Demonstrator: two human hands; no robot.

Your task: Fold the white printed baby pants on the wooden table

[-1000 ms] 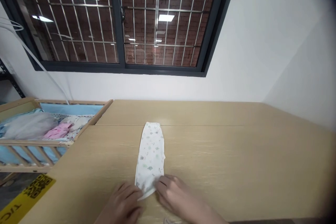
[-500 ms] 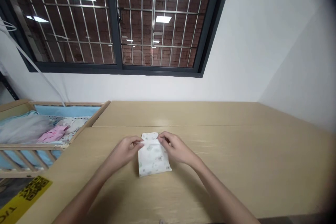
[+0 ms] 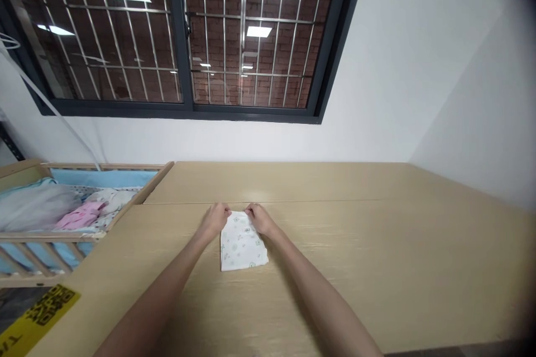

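Note:
A small white baby garment [image 3: 242,242] with a faint printed pattern lies folded in half on the light wooden table [image 3: 377,245]. My left hand [image 3: 216,218] pinches its far left corner. My right hand [image 3: 258,217] pinches its far right corner. Both hands rest at the garment's far edge, fingers closed on the cloth, and both forearms reach in from the near edge of the table.
A wooden baby cot [image 3: 62,206] with blue lining, pink clothing [image 3: 79,216] and a grey cloth stands against the table's left side. A barred window [image 3: 180,39] fills the wall behind. A yellow sign [image 3: 37,315] lies on the floor at the lower left.
The garment lay stretched out long with my hands at its near end. My hands carried that end away from me and folded it over, and now rest at the far edge.

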